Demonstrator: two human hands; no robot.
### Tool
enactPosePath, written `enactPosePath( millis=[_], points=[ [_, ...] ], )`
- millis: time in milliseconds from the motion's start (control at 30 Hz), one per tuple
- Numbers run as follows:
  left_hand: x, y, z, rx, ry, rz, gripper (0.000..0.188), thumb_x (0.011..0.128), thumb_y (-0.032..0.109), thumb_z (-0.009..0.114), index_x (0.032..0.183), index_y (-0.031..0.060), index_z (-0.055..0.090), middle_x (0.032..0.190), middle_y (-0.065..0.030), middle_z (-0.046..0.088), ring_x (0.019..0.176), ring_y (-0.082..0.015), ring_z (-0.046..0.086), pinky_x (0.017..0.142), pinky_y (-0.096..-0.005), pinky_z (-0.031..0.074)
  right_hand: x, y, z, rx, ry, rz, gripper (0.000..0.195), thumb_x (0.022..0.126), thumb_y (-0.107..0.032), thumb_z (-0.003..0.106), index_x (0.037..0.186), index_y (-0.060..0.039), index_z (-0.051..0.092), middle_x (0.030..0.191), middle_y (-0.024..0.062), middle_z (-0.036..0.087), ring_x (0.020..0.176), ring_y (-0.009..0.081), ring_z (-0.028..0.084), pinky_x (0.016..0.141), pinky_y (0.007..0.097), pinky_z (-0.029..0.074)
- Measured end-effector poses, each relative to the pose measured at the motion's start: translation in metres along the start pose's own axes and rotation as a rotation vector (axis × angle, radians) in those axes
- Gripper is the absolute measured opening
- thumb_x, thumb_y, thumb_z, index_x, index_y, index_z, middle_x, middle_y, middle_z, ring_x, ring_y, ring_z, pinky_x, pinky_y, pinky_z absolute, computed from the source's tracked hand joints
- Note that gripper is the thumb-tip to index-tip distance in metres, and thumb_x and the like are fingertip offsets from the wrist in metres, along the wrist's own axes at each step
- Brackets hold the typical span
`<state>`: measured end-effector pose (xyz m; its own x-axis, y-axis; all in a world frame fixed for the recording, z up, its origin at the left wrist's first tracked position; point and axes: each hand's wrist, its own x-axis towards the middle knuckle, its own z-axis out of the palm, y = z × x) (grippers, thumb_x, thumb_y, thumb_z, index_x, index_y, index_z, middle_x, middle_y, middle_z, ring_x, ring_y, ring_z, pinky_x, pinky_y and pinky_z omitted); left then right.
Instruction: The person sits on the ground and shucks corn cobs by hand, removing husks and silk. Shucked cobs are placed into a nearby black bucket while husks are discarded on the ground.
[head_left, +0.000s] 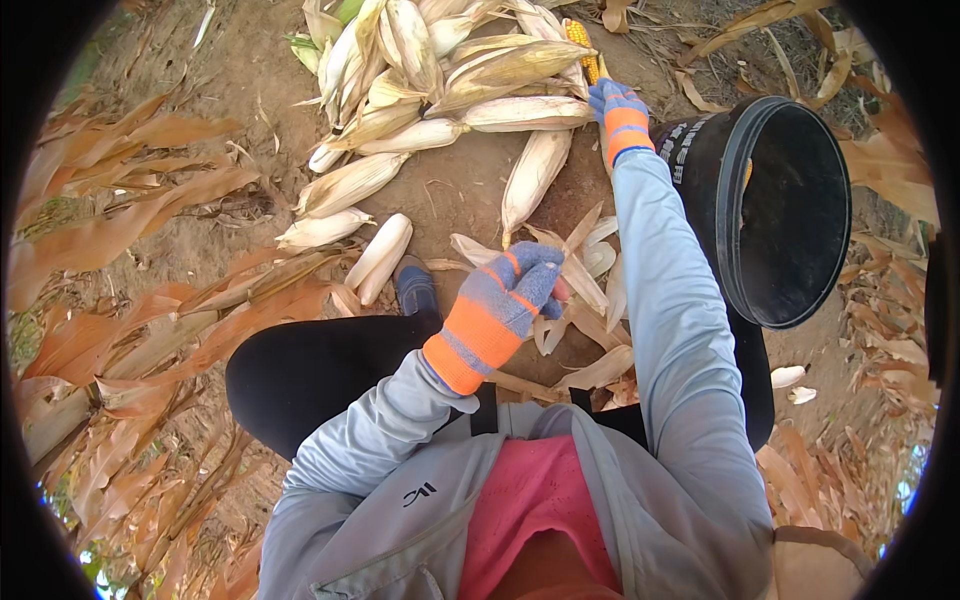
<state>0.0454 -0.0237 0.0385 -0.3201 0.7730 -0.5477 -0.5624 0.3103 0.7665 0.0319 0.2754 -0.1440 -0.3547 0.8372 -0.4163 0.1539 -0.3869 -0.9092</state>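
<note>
My right hand (621, 116), in a grey and orange knit glove, reaches to the right edge of a pile of corn ears in dry husks (420, 67). Its fingers are closed around the lower end of a partly husked corn ear (579, 43), whose yellow kernels show. My left hand (502, 307), gloved alike, hangs above my lap with its fingers curled. A reddish fingertip pokes out of that glove; whether the fingers hold anything is hidden. Just beyond them lies an unhusked corn ear (535, 176), pointing toward me. Loose husks (589, 277) litter the ground between my legs.
A black plastic bucket (694, 150) with writing leans at my right, its mouth toward me and some yellow corn (748, 174) inside. Dry corn stalks and leaves (172, 330) cover the left side. My shoe (416, 287) is beside a separate husked-over ear (380, 259).
</note>
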Motion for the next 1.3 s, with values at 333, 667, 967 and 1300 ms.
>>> enactPosePath(
  millis=[333, 667, 967, 1300],
  points=[
    [0.023, 0.003, -0.036, -0.070, 0.136, -0.085, 0.020, 0.090, 0.010, 0.045, 0.106, -0.0010, 0.051, 0.083, -0.0058, 0.059, 0.071, -0.0106, 0.055, 0.066, -0.0225, 0.045, 0.166, 0.007, 0.049, -0.819, 0.142, -0.430, 0.038, 0.079, -0.035, 0.054, 0.104, -0.0077, 0.060, 0.101, 0.0161, 0.061, 0.096, 0.0321, 0.057, 0.084, 0.0374, 0.043],
    [0.032, 0.004, -0.049, -0.059, 0.112, -0.136, 0.022, 0.091, 0.010, 0.045, 0.108, -0.0011, 0.050, 0.084, -0.0060, 0.059, 0.073, -0.0110, 0.055, 0.068, -0.0225, 0.045, 0.263, 0.019, 0.031, -1.333, -0.251, -0.269, 0.075, 0.065, -0.054, 0.067, 0.115, -0.0002, 0.052, 0.110, 0.0197, 0.057, 0.101, 0.0340, 0.055, 0.084, 0.0374, 0.044],
    [0.001, 0.008, -0.016, -0.103, -0.035, -0.084, 0.023, 0.089, 0.014, 0.048, 0.108, 0.0003, 0.051, 0.080, -0.0057, 0.059, 0.067, -0.0104, 0.055, 0.061, -0.0220, 0.045, 0.074, -0.063, 0.017, -0.925, 0.365, -0.476, 0.070, 0.057, -0.048, 0.074, 0.108, -0.0039, 0.055, 0.107, 0.0210, 0.056, 0.094, 0.0343, 0.057, 0.081, 0.0381, 0.046],
    [0.009, 0.005, 0.005, -0.270, 0.008, 0.016, 0.029, 0.088, 0.021, 0.050, 0.109, 0.0004, 0.049, 0.088, -0.0109, 0.061, 0.075, -0.0172, 0.060, 0.068, -0.0271, 0.049, -0.163, -0.129, -0.004, -0.241, -0.197, -0.539, 0.045, 0.071, -0.020, 0.073, 0.105, -0.0008, 0.050, 0.092, 0.0080, 0.060, 0.081, 0.0126, 0.057, 0.074, 0.0248, 0.046]
  ],
)
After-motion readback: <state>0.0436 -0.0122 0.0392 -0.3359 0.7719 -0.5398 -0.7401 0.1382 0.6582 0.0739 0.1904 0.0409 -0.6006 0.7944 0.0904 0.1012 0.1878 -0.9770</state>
